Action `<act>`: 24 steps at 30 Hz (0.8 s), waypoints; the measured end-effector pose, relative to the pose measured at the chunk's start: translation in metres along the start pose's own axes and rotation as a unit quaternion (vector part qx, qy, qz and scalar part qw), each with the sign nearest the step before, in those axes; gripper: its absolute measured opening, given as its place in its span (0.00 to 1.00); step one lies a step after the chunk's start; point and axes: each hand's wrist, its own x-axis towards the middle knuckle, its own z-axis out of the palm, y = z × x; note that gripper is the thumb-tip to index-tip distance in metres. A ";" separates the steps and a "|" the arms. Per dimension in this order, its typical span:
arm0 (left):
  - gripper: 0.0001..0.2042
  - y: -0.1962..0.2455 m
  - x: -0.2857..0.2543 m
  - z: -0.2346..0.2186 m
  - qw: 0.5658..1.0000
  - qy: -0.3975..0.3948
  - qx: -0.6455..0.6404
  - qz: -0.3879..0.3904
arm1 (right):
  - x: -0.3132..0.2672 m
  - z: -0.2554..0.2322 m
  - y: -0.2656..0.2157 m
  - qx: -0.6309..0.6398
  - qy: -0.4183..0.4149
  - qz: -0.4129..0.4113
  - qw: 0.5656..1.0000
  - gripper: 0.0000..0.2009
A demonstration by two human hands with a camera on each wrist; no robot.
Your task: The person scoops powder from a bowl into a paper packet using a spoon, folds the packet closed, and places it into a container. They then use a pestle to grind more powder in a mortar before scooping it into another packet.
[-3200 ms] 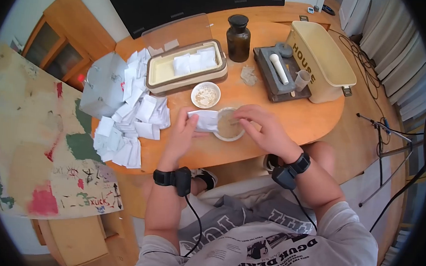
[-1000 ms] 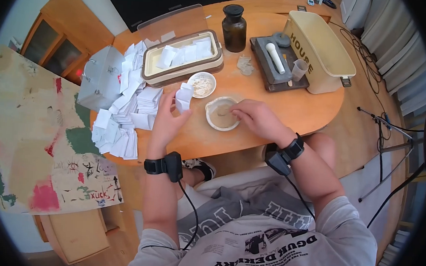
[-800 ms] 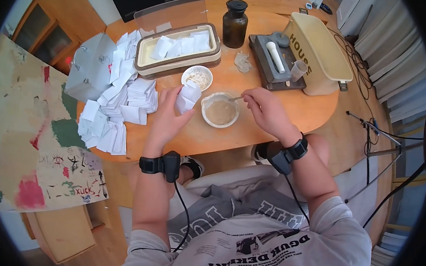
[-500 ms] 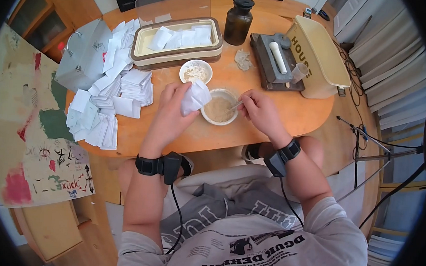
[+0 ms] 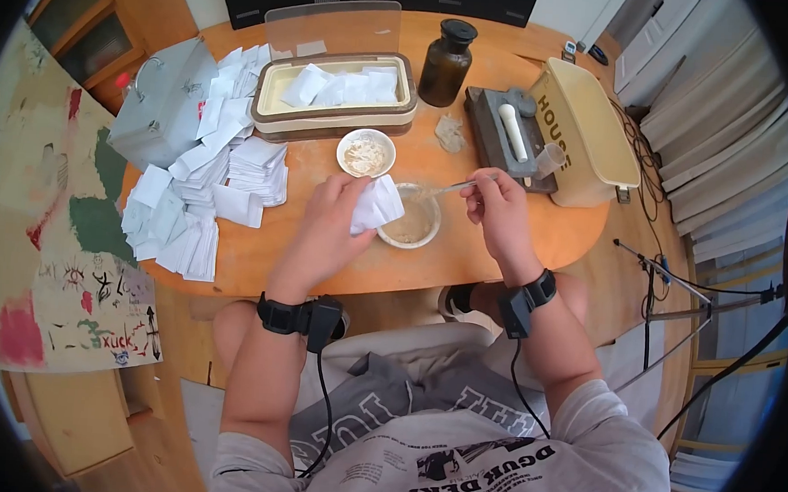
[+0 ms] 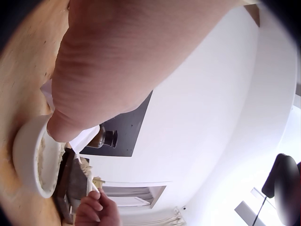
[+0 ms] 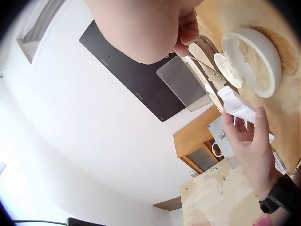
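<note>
My left hand [image 5: 325, 228] holds a white paper packet [image 5: 378, 205] upright by its sides, at the left rim of a white mortar [image 5: 409, 244] with beige powder in it. In the right wrist view, the packet's mouth [image 7: 230, 96] gapes a little. My right hand [image 5: 502, 218] pinches the handle of a slim metal spoon [image 5: 459, 187] between thumb and fingers. A heap of powder [image 7: 214, 74] lies along the spoon's end, above the mortar and close to the packet. Behind the packet stands a small white bowl [image 5: 366, 153] of whitish powder.
Many white packets [image 5: 252, 170] pile up at the left beside a metal case [image 5: 163, 106]. A lidded cream box [image 5: 267, 112] holds more packets. Further right are a dark jar [image 5: 447, 64], crumpled film [image 5: 450, 134], a pestle [image 5: 513, 131] on a dark tray and a yellow bin [image 5: 591, 123].
My left hand has turned the packet from lying flat beside the mortar to upright with its mouth towards the spoon. My right hand has lifted the spoon out of the powder, up beside the packet.
</note>
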 end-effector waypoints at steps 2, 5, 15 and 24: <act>0.31 0.004 0.000 0.002 1.000 -0.004 0.009 0.001 | -0.004 0.007 -0.004 0.013 0.001 -0.010 1.000 0.09; 0.31 0.009 0.001 0.005 1.000 -0.017 -0.002 0.012 | -0.025 0.024 -0.013 -0.197 -0.066 -0.156 0.966 0.07; 0.34 -0.005 -0.001 0.010 0.998 0.015 -0.053 -0.026 | -0.013 0.006 0.017 -0.336 -0.049 -0.168 0.925 0.08; 0.33 -0.002 -0.002 0.007 0.999 -0.003 -0.038 -0.023 | -0.009 0.009 0.031 -0.065 -0.039 0.051 0.996 0.09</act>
